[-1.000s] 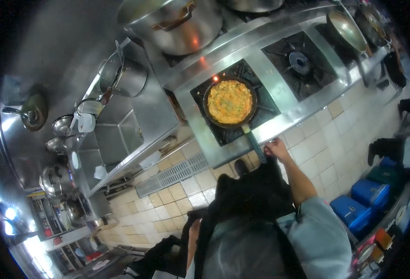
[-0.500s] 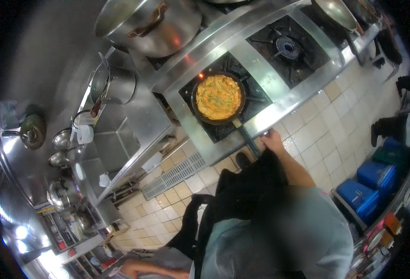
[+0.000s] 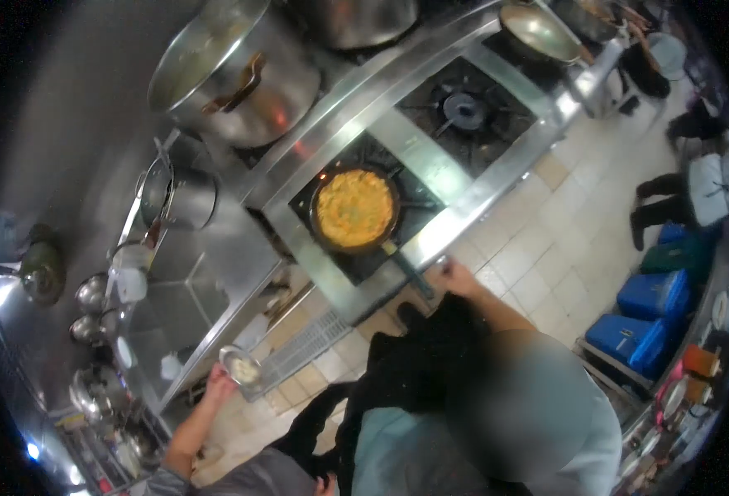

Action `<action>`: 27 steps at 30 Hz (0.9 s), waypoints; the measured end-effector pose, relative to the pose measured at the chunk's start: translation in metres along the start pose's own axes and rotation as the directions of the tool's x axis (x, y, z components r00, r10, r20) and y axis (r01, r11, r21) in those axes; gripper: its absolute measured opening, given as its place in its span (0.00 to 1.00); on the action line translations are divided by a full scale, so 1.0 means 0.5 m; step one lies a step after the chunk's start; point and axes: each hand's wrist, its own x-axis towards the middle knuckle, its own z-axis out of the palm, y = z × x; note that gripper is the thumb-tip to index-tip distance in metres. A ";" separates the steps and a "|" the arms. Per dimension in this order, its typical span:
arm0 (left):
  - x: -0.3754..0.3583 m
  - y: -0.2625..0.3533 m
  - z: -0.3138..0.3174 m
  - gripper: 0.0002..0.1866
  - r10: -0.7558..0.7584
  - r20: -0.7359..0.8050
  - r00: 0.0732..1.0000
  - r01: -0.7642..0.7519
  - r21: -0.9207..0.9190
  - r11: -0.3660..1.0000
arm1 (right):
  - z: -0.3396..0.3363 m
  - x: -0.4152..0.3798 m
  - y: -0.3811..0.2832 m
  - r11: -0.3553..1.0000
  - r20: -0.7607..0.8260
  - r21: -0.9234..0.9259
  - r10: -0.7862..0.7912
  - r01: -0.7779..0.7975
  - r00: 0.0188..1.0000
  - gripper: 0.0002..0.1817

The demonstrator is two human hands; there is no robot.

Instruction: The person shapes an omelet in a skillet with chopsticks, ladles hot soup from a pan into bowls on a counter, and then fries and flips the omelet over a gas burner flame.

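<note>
My right hand (image 3: 461,281) reaches to the front edge of the stove, its fingers closed around a small stove knob (image 3: 443,260). Just left of it, the dark handle (image 3: 411,273) of a frying pan sticks out over the edge. The frying pan (image 3: 315,232) sits on a burner, and a round, golden omelette-like food (image 3: 354,208) with orange and green bits covers most of its bottom. I cannot see my left hand. To the left, another person's hand (image 3: 220,383) holds a small metal bowl (image 3: 243,369) with pale pieces in it.
Large steel pots (image 3: 290,87) stand behind the burners. A shallow pan (image 3: 540,31) lies at the stove's far right end. A metal sink counter (image 3: 184,302) is on the left. Blue bins (image 3: 625,341) line the right side, where another person (image 3: 710,188) stands. A floor drain grate (image 3: 306,345) runs below.
The view has shifted, so the stove appears lower and further left. The other person's hand with the metal bowl has come into view at left. My right hand stays at the stove's front edge.
</note>
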 end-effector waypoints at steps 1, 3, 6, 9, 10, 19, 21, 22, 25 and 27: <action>0.088 -0.015 -0.079 0.16 0.094 -0.119 0.988 -0.093 0.016 0.996 | -0.008 -0.020 -0.002 0.999 0.131 -0.042 0.007 -0.002 0.991 0.53; 0.172 0.048 -0.046 0.11 0.156 -0.107 0.982 -0.160 -0.028 0.987 | 0.006 -0.103 -0.003 0.990 0.152 -0.112 -0.065 0.083 0.986 0.53; 0.294 0.090 -0.066 0.15 0.195 0.022 0.981 -0.191 -0.111 0.975 | -0.030 -0.234 -0.085 0.930 0.509 -0.175 0.366 -0.322 0.779 0.48; 0.317 0.048 -0.093 0.17 0.133 0.027 0.991 -0.125 -0.190 0.974 | -0.103 -0.323 -0.094 0.797 0.635 0.114 0.400 -0.593 0.661 0.54; 0.275 -0.048 -0.049 0.20 0.085 0.017 0.996 -0.083 -0.109 0.991 | -0.133 -0.337 -0.095 0.597 0.779 0.150 0.420 -0.788 0.467 0.55; -0.018 -0.699 0.487 0.41 -0.228 -0.467 0.854 0.412 0.341 0.845 | -0.248 -0.478 0.184 0.990 0.456 0.127 -0.001 -0.064 0.890 0.27; -0.023 -0.691 0.497 0.39 -0.216 -0.458 0.862 0.381 0.306 0.872 | -0.244 -0.395 -0.020 0.921 0.210 0.257 0.242 -0.292 0.947 0.25; -0.022 -0.693 0.498 0.38 -0.195 -0.444 0.875 0.343 0.284 0.895 | -0.226 -0.356 -0.095 0.867 0.111 0.371 0.314 -0.332 0.943 0.25; -0.024 -0.710 0.494 0.39 -0.195 -0.432 0.881 0.328 0.260 0.908 | -0.179 -0.243 -0.272 0.870 0.028 0.452 0.208 -0.198 0.978 0.30; -0.029 -0.702 0.494 0.39 -0.181 -0.454 0.872 0.336 0.290 0.896 | -0.145 -0.182 -0.330 0.827 0.101 0.529 0.159 -0.188 0.982 0.32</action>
